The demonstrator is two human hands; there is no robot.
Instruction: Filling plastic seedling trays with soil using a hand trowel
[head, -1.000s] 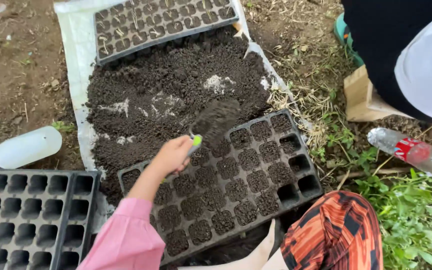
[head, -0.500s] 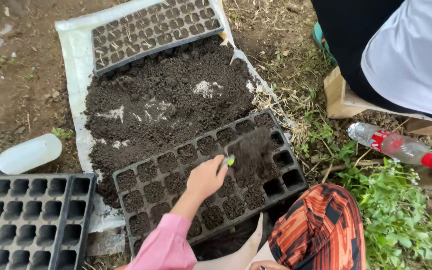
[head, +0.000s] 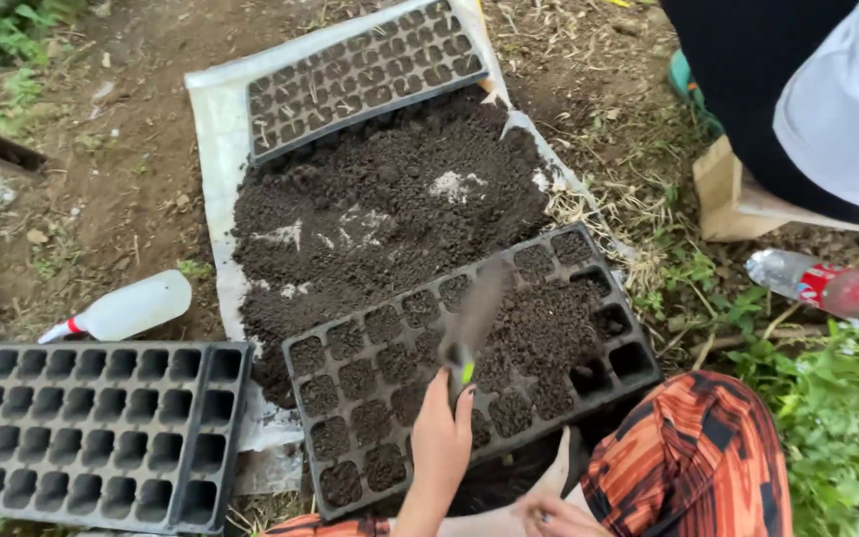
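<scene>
Here, seen from above, a person's left hand (head: 441,435) reaches up from the bottom edge, fingers wrapped around the green handle of a small garden trowel (head: 471,323). The trowel's grey blade is blurred; its long axis runs from the hand up and slightly to the right, away from the person, with the blade over the middle of a black plastic seedling tray (head: 469,363). That tray lies straight ahead of the hand, tilted so its long side runs from lower left to upper right. Most of its cells hold dark soil, loose soil is heaped over its right half, and a few cells at the right end look empty.

The right hand (head: 546,517) sits low at the bottom edge, only partly in view; whether it is open or closed cannot be told. The left hand is the nearer one to the tray.

Beyond the tray, a mound of dark potting soil (head: 390,214) rests on a white plastic sheet (head: 213,149). An empty black cell tray (head: 91,433) lies to the left, with a white spray bottle (head: 131,308) above it. Another person's dark trousers and white top (head: 827,99) fill the upper right.
</scene>
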